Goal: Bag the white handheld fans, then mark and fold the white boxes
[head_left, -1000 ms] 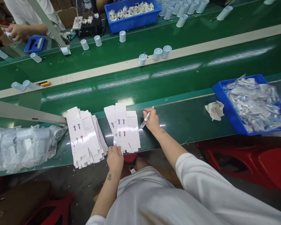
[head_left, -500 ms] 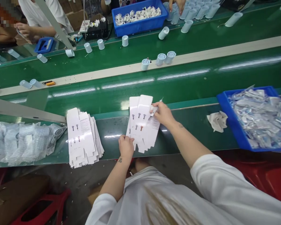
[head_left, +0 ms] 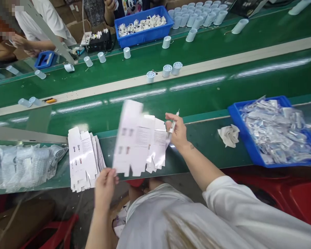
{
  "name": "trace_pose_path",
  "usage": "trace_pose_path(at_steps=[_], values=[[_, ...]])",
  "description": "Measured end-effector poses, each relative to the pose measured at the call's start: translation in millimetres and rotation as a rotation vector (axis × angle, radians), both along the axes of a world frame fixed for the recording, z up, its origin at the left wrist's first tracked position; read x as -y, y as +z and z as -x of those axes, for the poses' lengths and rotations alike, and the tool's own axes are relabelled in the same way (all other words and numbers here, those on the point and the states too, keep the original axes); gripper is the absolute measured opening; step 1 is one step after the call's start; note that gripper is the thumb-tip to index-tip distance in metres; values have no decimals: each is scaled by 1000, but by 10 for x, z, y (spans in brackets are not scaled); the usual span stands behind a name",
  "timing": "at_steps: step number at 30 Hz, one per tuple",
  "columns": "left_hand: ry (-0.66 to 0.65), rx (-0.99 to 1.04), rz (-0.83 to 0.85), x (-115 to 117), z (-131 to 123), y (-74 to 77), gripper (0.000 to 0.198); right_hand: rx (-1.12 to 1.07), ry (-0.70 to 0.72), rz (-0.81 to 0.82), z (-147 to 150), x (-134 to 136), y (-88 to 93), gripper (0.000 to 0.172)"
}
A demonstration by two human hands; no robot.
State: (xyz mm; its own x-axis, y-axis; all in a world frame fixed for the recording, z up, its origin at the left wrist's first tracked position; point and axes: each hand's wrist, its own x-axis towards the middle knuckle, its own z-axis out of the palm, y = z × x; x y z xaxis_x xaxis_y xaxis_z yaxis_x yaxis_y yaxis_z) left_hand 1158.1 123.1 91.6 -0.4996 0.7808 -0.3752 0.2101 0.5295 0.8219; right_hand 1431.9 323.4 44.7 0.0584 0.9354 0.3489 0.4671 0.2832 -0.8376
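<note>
My left hand (head_left: 105,182) pinches the lower left corner of a flat white printed carton (head_left: 131,141), which is lifted, tilted and slightly blurred. Behind it, more flat white cartons (head_left: 158,147) lie on the dark green bench. My right hand (head_left: 178,130) is closed on a slim white pen-like tool (head_left: 172,125) at the right edge of those cartons. To the left of my left hand rests a larger stack of flat white cartons (head_left: 83,157).
Bubble-wrapped items (head_left: 26,166) lie far left. A blue bin (head_left: 248,145) of clear-bagged parts stands right, beside crumpled paper (head_left: 229,135). Light blue cups (head_left: 167,71) stand along the green conveyor (head_left: 202,88). Beyond are another blue bin (head_left: 145,35) and people.
My left hand has moved left and lifted one carton off the smaller pile. My right hand stays near the pile, with the tool now plainly visible. The whole view has shifted somewhat.
</note>
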Motion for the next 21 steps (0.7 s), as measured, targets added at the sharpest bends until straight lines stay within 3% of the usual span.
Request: trace_pose_path(at_steps=[2, 4, 6, 8, 10, 12, 15, 18, 21], values=[[248, 11, -21, 179, 315, 87, 31, -55, -1, -6, -45, 148, -135, 38], [395, -19, 60, 345, 633, 133, 32, -162, 31, 87, -91, 322, -294, 38], [425, -198, 257, 480, 849, 142, 33, -309, 64, 232, -102, 474, -445, 34], [389, -546, 414, 557, 865, 101, 32, -423, 80, 365, -67, 553, -559, 34], [308, -819, 347, 518, 658, -15, 28, -432, 81, 402, 1, 540, -627, 36], [156, -767, 93, 302, 295, -217, 24, -357, 69, 362, 80, 457, -663, 33], [-198, -359, -54, -337, -280, -597, 24, -224, 50, 290, 169, 313, -708, 27], [-278, -268, 5, -1033, -638, -890, 31, -181, 59, 257, 195, 260, -779, 25], [-326, -152, 85, -1394, -742, -1029, 23, -191, 65, 233, 180, 284, -845, 23]])
